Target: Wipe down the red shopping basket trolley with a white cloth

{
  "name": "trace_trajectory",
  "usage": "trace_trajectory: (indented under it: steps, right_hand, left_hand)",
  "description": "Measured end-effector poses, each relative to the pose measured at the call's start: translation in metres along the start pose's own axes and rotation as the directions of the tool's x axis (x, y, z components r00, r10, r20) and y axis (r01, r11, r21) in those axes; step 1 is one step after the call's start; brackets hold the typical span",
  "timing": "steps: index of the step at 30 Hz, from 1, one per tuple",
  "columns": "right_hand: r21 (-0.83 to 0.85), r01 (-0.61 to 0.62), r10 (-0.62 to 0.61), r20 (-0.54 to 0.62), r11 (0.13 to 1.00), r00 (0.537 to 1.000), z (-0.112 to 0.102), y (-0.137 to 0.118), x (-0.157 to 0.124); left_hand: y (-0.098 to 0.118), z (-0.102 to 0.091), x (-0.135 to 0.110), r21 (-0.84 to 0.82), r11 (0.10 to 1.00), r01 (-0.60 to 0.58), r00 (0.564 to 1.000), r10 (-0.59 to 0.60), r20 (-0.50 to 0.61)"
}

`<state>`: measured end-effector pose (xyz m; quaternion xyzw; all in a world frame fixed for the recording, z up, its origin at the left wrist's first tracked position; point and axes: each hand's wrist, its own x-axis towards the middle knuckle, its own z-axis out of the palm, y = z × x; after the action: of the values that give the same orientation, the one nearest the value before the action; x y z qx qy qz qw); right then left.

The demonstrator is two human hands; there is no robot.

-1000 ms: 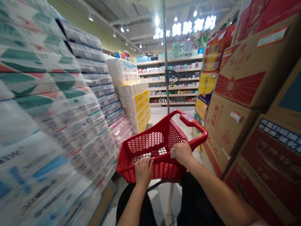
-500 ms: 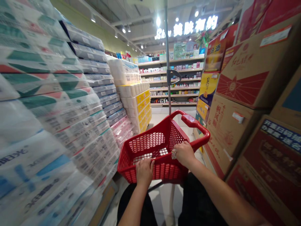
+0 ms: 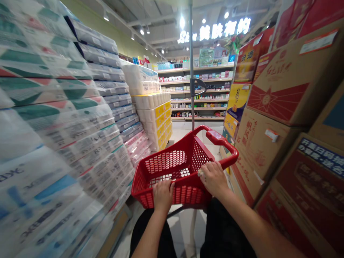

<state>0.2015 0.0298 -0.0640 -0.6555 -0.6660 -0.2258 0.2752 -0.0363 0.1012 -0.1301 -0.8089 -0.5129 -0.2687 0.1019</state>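
A red plastic shopping basket (image 3: 172, 163) with a mesh wall and a raised red handle is in front of me, low in the aisle. My left hand (image 3: 163, 195) grips its near rim, fingers curled over the edge. My right hand (image 3: 214, 178) is closed on the right near rim, close to where the handle joins. The basket's inside looks empty. A grey pole (image 3: 191, 64) with a dark handle rises behind it.
Stacked packs of tissue paper (image 3: 59, 136) wall the left side. Cardboard cartons (image 3: 285, 107) are piled on the right. The narrow tiled aisle (image 3: 182, 132) runs ahead to store shelves (image 3: 196, 93) of small goods under a lit sign.
The view shifted slightly as I moved along the aisle; the stacks on the left slid nearer. Both hands kept their hold on the basket rim.
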Motion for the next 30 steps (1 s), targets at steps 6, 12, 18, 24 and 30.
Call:
trace_trajectory:
  steps: [6, 12, 18, 24, 30]
  right_hand:
    - [0.073, -0.063, 0.055, 0.107, 0.995, 0.993, -0.004, 0.003, 0.01]
    - [0.351, -0.131, 0.142, -0.006, 0.927, 0.99, -0.025, 0.019, 0.035]
    - [-0.001, -0.083, 0.083, -0.027, 0.997, 0.996, -0.022, 0.019, 0.028]
    - [-0.098, -0.013, 0.019, 0.056, 0.995, 0.998, -0.012, 0.015, 0.025]
    - [-0.121, -0.02, 0.021, 0.005, 0.992, 1.0, -0.002, 0.013, 0.02]
  left_hand:
    - [-0.001, -0.002, -0.001, -0.003, 1.0, 0.008, 1.0, -0.008, 0.01]
    - [-0.001, -0.004, -0.002, -0.017, 1.0, 0.002, 1.0, -0.002, 0.017]
    - [0.001, -0.003, -0.001, -0.004, 1.0, 0.009, 1.0, -0.009, -0.013]
    - [0.0, -0.003, -0.002, -0.01, 1.0, -0.003, 1.0, 0.003, -0.012]
    - [-0.002, -0.002, -0.003, -0.02, 1.0, 0.0, 1.0, 0.0, -0.005]
